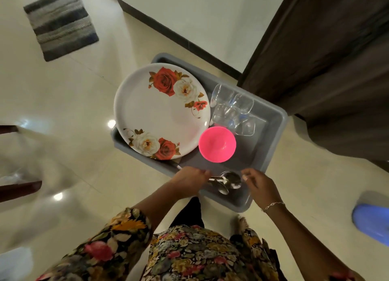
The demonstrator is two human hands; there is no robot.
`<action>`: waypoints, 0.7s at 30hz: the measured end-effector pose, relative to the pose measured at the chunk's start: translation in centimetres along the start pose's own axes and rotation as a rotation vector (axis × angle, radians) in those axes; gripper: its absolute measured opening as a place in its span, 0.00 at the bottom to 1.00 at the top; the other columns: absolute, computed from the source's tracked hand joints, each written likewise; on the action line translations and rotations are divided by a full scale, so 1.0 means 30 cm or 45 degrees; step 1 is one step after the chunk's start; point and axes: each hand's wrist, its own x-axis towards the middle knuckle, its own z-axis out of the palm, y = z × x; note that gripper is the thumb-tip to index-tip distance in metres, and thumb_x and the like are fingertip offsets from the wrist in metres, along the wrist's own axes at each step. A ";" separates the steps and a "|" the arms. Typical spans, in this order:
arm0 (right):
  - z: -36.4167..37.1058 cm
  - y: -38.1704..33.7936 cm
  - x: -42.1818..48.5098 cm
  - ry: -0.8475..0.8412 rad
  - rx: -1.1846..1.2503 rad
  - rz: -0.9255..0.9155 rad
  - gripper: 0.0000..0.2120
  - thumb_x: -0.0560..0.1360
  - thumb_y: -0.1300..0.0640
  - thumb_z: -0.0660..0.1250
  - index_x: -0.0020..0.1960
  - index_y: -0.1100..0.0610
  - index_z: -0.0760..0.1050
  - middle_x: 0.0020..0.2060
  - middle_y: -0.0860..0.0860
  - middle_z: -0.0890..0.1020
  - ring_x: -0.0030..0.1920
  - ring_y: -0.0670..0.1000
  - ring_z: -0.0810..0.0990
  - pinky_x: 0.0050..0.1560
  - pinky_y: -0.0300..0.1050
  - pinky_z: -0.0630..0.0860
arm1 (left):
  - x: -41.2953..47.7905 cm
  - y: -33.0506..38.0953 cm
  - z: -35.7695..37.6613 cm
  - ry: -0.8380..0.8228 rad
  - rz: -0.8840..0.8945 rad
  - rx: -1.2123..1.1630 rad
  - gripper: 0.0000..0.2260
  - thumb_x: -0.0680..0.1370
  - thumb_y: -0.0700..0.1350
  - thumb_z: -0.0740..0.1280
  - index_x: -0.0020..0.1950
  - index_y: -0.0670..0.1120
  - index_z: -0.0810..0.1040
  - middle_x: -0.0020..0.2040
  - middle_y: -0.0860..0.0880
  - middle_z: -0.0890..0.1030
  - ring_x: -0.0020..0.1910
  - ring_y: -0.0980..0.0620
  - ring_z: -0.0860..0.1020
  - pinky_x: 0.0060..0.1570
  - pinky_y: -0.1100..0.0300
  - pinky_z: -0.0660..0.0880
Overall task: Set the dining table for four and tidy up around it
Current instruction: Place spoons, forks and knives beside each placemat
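Note:
A grey plastic tub (271, 133) is below me, holding the tableware. Inside it, a white plate with red and white roses (155, 116) leans at the left. A pink bowl (217, 144) sits in the middle, with several clear glasses (233, 110) behind it. Steel spoons (228, 181) lie at the near corner. My left hand (189, 176) reaches over the near rim, and its fingertips pinch the spoon handles. My right hand (260, 187), with a bracelet on the wrist, curls its thumb and fingers at the spoon bowls.
A glossy cream tile floor lies all around. A dark curtain (328, 59) hangs at the right, and a striped grey mat (61, 21) lies far left. Dark wooden furniture legs (19, 190) jut in at the left edge. A blue plastic object (372, 221) sits at the right edge.

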 end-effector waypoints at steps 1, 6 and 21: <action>-0.016 -0.008 -0.001 0.058 0.097 0.005 0.09 0.77 0.63 0.61 0.54 0.62 0.77 0.49 0.57 0.82 0.51 0.57 0.79 0.47 0.41 0.69 | -0.029 0.019 0.003 0.062 -0.054 -0.102 0.14 0.77 0.36 0.59 0.62 0.42 0.68 0.53 0.42 0.78 0.51 0.39 0.78 0.44 0.50 0.72; -0.111 -0.143 -0.044 0.105 0.787 -0.114 0.09 0.79 0.62 0.58 0.48 0.52 0.75 0.43 0.50 0.80 0.46 0.50 0.78 0.43 0.36 0.76 | -0.191 0.179 -0.064 0.591 -0.247 -1.038 0.04 0.79 0.37 0.60 0.47 0.46 0.71 0.34 0.51 0.76 0.32 0.58 0.75 0.33 0.62 0.69; -0.228 -0.393 -0.607 -0.642 0.746 -0.810 0.07 0.77 0.62 0.60 0.48 0.55 0.76 0.47 0.49 0.80 0.52 0.49 0.76 0.56 0.39 0.72 | -0.603 0.925 -0.056 1.394 -0.383 -2.582 0.08 0.78 0.32 0.60 0.54 0.35 0.75 0.38 0.43 0.82 0.28 0.53 0.77 0.26 0.64 0.73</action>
